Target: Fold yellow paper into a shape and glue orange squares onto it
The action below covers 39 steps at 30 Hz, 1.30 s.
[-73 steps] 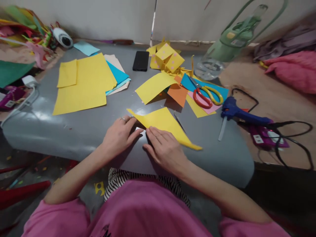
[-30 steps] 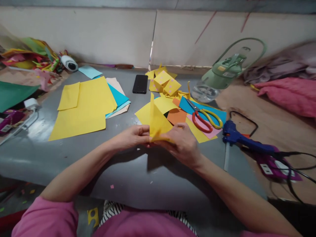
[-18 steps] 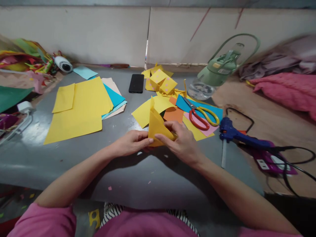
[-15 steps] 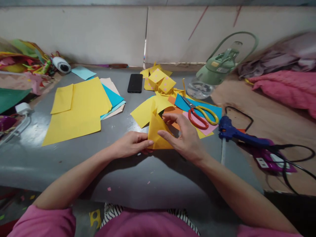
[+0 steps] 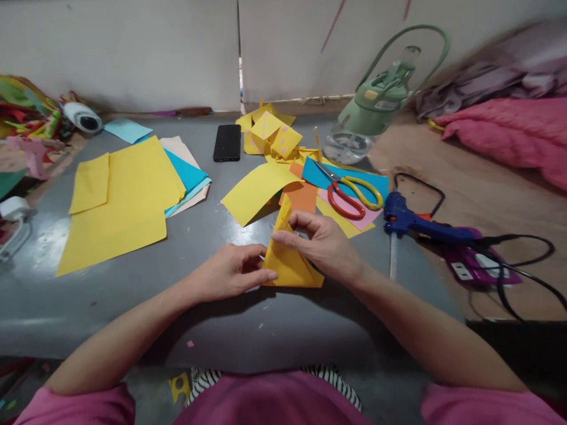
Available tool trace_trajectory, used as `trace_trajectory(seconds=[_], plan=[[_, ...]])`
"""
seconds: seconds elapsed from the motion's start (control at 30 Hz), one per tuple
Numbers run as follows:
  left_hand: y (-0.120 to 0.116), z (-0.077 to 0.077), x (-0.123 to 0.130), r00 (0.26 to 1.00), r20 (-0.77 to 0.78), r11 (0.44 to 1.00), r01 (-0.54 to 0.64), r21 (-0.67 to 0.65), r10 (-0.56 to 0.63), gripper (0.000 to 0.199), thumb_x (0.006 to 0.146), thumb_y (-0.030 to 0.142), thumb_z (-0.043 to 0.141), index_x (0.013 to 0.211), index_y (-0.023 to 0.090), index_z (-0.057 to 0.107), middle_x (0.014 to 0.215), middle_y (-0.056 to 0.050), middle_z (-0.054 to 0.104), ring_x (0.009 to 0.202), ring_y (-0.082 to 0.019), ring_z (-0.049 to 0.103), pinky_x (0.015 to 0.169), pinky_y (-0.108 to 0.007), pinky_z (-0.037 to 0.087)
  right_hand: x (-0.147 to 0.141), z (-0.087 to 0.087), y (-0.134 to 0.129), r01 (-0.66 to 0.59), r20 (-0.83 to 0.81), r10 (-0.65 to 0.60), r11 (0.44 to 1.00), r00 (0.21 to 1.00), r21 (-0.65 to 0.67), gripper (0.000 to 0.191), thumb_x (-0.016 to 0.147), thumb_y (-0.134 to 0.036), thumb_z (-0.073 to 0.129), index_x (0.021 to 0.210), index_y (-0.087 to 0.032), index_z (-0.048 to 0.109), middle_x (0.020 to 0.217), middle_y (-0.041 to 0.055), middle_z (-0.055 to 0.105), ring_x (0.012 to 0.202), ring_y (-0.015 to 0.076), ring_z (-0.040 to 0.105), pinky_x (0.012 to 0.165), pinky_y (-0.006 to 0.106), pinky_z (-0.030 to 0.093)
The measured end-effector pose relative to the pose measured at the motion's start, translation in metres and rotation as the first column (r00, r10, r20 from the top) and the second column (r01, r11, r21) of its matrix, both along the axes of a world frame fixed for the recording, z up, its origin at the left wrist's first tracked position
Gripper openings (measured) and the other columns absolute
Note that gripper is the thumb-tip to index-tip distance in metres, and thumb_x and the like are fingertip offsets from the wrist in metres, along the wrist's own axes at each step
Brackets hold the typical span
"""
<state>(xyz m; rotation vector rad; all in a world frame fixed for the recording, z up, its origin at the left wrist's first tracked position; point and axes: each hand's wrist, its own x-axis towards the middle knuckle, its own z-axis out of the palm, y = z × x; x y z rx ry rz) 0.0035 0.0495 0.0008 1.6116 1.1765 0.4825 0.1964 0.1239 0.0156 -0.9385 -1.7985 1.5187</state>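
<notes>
Folded yellow paper [image 5: 287,267] stands toward six o'clock over the tabletop [image 5: 212,336], left hand [image 5: 228,273] pinching its nine-o'clock edge, right hand [image 5: 325,245] gripping below its tip. Likely light, crisp, easily creased; best held by folds. Scissors [image 5: 337,180] lie beyond, at one o'clock.

**Left hand [image 5: 234,270] low, right hand [image 5: 325,245] a little higher**

The left forearm [image 5: 128,339] slants from eight o'clock toward two, wrist [image 5: 192,290] nearly straight, thumb [image 5: 261,277] stretched to three o'clock, fingers [image 5: 251,252] curled. The right forearm [image 5: 420,327] slants from four o'clock toward ten; that hand's thumb [image 5: 291,240] points between nine and ten, set close to the bent index finger [image 5: 305,219].
</notes>
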Motion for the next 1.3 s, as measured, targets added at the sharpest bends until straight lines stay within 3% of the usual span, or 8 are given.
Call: trace_trajectory(seconds=[0.23,0.8,0.97,1.13,1.23,1.3], plan=[[0.001,-0.003,0.000,0.999,-0.039,0.999,0.004,0.038,-0.003,0.036,0.096,0.042,0.047,0.069,0.019,0.045,0.060,0.006,0.039,0.057,-0.009,0.036,0.056,-0.023,0.029,-0.003,-0.001,-0.004,0.018,-0.017,-0.019,0.999,1.000,-0.051,0.042,0.075,-0.053,0.079,0.067,-0.020,0.054,0.067,-0.0044,0.051,0.060,0.0092,0.043,0.052,0.023,0.036],[0.001,0.000,0.003,0.997,-0.059,0.998,-0.055,0.037,0.058,0.044,0.096,0.048,0.048,0.064,0.018,0.051,0.056,0.005,0.047,0.054,-0.008,0.039,0.056,-0.023,0.030,0.000,-0.003,-0.001,-0.002,-0.023,0.002,1.000,1.000,0.017,0.044,0.085,-0.055,0.070,0.064,-0.020,0.052,0.062,-0.0054,0.045,0.058,0.0093,0.039,0.052,0.025,0.032],[-0.002,-0.004,0.005,0.996,0.021,0.995,-0.087,0.041,0.086,0.042,0.094,0.051,0.049,0.070,0.018,0.053,0.062,0.004,0.048,0.058,-0.009,0.041,0.056,-0.023,0.031,-0.003,-0.003,-0.004,-0.045,0.009,0.044,0.998,0.999,0.048,0.045,0.085,-0.057,0.069,0.064,-0.020,0.053,0.062,-0.0049,0.047,0.058,0.0095,0.040,0.053,0.025,0.032],[-0.001,-0.006,0.001,0.969,0.062,0.964,-0.244,0.105,0.238,0.044,0.093,0.052,0.053,0.066,0.017,0.053,0.060,0.004,0.045,0.057,-0.009,0.038,0.055,-0.022,0.031,-0.002,0.005,0.000,-0.161,0.177,0.148,0.985,0.973,0.061,0.049,0.089,-0.065,0.058,0.070,-0.020,0.056,0.063,-0.0044,0.046,0.059,0.0104,0.041,0.055,0.026,0.032],[0.001,-0.006,-0.003,0.899,0.146,0.888,-0.432,0.158,0.412,0.042,0.092,0.050,0.058,0.067,0.017,0.058,0.061,0.003,0.050,0.058,-0.009,0.042,0.055,-0.022,0.034,0.001,0.008,0.002,-0.240,0.366,0.193,0.967,0.910,0.088,0.041,0.082,-0.060,0.070,0.082,-0.020,0.062,0.074,-0.0007,0.060,0.067,0.0139,0.053,0.059,0.027,0.038],[0.003,-0.005,-0.007,0.832,0.246,0.827,-0.540,0.155,0.497,0.038,0.090,0.050,0.063,0.072,0.017,0.064,0.066,0.001,0.057,0.061,-0.010,0.049,0.057,-0.021,0.041,0.003,0.007,0.002,-0.216,0.389,0.148,0.966,0.909,0.138,0.043,0.076,-0.051,0.078,0.103,-0.021,0.064,0.090,0.0025,0.068,0.078,0.0183,0.061,0.067,0.030,0.046]])
